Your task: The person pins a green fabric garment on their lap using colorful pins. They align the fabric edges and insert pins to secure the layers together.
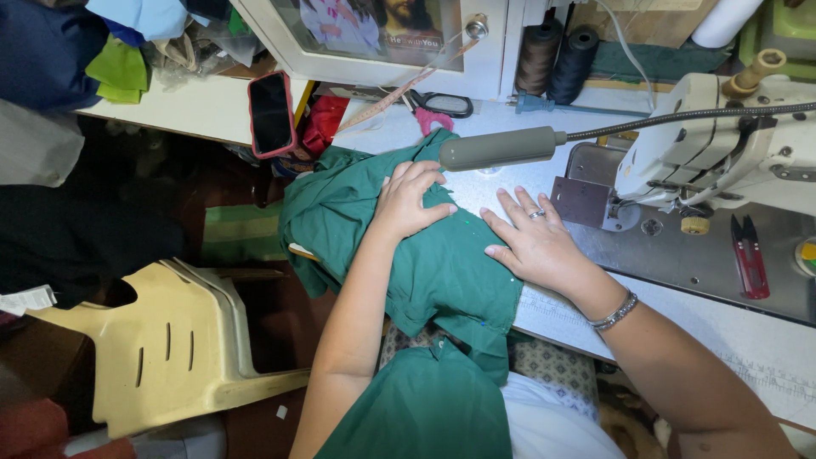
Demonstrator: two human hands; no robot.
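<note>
Crumpled green fabric (442, 272) — both hands (408, 200) pressing flat on it

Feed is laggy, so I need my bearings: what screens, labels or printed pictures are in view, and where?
Phone: on the shelf edge at upper left, dark blank screen, red case.
Framed picture: top centre behind the table, white frame, printed figures.
White tag: far left, on dark cloth.
</note>
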